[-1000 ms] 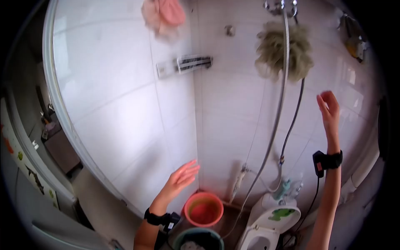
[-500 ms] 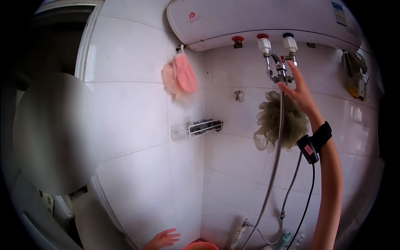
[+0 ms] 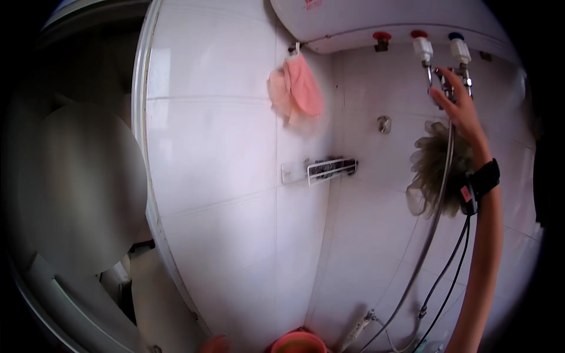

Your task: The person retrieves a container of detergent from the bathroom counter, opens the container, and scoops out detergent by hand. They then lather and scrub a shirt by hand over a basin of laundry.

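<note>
My right hand is raised at the chrome shower mixer tap below the water heater. Its fingers and thumb are apart, curved over the tap's handle, and hide part of it; firm contact cannot be made out. A metal shower hose hangs from the tap, past a grey-green mesh bath puff. A black band with a small device sits on my right wrist. At the bottom edge, my left hand is blurred and mostly cut off, near a pink-red bucket.
The white water heater hangs overhead. Pink cloths hang from a wall hook, above a wire corner rack holding something dark. A doorway frame stands at left, with a blurred oval before it. A thin black cable trails from my right wrist.
The view has turned left, so the wall and fixtures sit farther right. My right hand has moved from beside the tap to over its handle. My left hand has dropped mostly out of view.
</note>
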### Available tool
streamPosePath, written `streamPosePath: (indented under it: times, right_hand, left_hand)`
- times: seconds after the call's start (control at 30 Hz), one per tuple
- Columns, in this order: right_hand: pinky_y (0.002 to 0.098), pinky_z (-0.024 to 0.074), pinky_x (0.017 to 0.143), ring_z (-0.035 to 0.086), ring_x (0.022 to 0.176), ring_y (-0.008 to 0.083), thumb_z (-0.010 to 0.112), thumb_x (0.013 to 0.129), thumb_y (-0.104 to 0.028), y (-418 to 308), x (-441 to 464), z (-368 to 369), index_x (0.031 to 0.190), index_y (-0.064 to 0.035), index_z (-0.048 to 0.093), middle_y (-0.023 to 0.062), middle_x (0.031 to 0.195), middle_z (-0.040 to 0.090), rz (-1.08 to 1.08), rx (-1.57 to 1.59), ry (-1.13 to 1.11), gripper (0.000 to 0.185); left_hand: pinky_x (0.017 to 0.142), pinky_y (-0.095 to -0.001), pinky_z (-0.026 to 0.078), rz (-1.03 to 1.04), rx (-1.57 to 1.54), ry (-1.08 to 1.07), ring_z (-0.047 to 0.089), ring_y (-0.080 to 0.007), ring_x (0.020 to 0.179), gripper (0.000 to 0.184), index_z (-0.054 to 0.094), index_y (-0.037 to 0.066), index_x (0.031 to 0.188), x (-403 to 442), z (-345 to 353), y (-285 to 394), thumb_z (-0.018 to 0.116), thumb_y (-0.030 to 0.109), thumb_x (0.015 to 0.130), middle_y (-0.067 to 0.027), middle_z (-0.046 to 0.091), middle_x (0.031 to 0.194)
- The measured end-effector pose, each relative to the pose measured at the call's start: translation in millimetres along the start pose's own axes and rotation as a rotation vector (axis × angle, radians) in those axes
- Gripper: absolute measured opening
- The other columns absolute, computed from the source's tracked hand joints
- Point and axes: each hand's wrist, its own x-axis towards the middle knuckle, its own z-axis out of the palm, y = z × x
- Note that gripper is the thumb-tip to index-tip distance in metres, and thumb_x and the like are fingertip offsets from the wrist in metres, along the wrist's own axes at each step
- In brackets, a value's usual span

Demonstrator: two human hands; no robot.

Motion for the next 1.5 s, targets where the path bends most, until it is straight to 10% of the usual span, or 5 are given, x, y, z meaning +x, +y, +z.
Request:
streamPosePath:
  times: [0.1, 0.23, 0.63, 0.9, 1.5]
  right_hand:
    - [0.0369, 0.0362, 0.093, 0.039, 0.117, 0.0291, 0.057, 0.078, -0.046, 28, -7, 11, 0.128, -0.0131, 0.038, 0.0125, 0.130, 0.038, -0.048, -0.020, 0.045, 0.063]
    - [0.0413, 0.0271, 0.100, 0.030, 0.124, 0.0290, 0.054, 0.077, -0.048, -46, -98, 16, 0.129, -0.0116, 0.036, 0.0131, 0.133, 0.035, -0.372, -0.164, 0.126, 0.066]
    - [0.0492, 0.0202, 0.101, 0.026, 0.126, 0.0322, 0.052, 0.078, -0.024, -271, -308, 94, 0.123, -0.0071, 0.043, 0.0163, 0.133, 0.033, -0.145, 0.004, -0.716, 0.049]
    - [0.0476, 0.0221, 0.100, 0.028, 0.125, 0.0323, 0.051, 0.077, -0.011, -347, -345, 116, 0.119, -0.0058, 0.046, 0.0154, 0.131, 0.036, 0.176, -0.169, -1.055, 0.043]
    - [0.0382, 0.0322, 0.094, 0.045, 0.111, 0.0293, 0.055, 0.081, -0.009, -410, -342, 140, 0.109, -0.0012, 0.053, 0.0163, 0.119, 0.048, 0.330, -0.450, -1.375, 0.029]
  left_hand:
    - [0.086, -0.0284, 0.039, -0.221, -0.759, 0.018, 0.050, -0.0184, 0.106, 0.043, 0.034, 0.010, 0.129, 4, -4, 0, 0.042, 0.027, 0.090, -0.0084, 0.049, 0.120]
    - [0.084, -0.0265, 0.041, -0.121, -0.631, 0.214, 0.053, -0.0167, 0.101, 0.042, 0.039, 0.009, 0.125, 28, -34, -3, 0.047, 0.028, 0.088, -0.0075, 0.053, 0.114]
    - [0.075, -0.0234, 0.042, 0.041, -0.493, 0.673, 0.057, -0.0124, 0.090, 0.038, 0.046, 0.009, 0.116, 56, -211, -47, 0.057, 0.021, 0.082, -0.0060, 0.059, 0.103]
    - [0.075, -0.0278, 0.043, 0.183, -0.433, 0.599, 0.054, -0.0160, 0.094, 0.047, 0.042, 0.010, 0.120, 160, -253, -224, 0.059, 0.008, 0.076, -0.0069, 0.053, 0.110]
    - [0.096, -0.0352, 0.033, 0.116, -0.245, -0.119, 0.038, -0.0277, 0.117, 0.101, 0.027, 0.014, 0.129, 313, -226, -247, 0.081, 0.014, 0.043, -0.0132, 0.040, 0.125]
